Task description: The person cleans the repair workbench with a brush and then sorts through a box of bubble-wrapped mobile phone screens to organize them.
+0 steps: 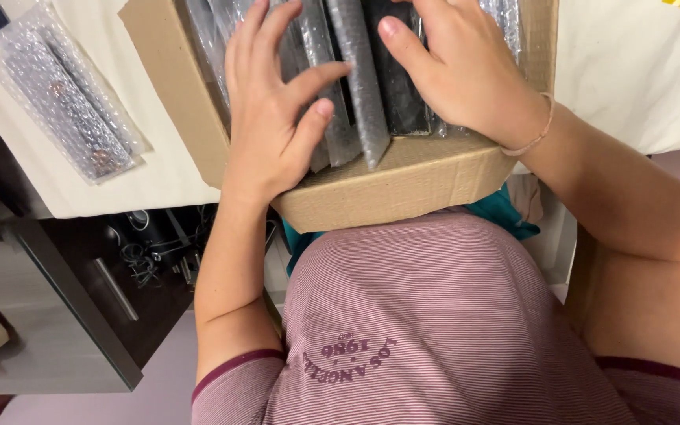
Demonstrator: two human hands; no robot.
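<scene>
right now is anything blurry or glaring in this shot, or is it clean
Head view: mostly sharp, with even soft light. Both hands, left and right, are crisp on the wrapped bars in the cardboard box; the bubble wrap gives mild sheen, the white tabletop looks bright, and the edges bend slightly.

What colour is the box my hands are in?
Plain brown cardboard; the box shows best in the head view.
</scene>
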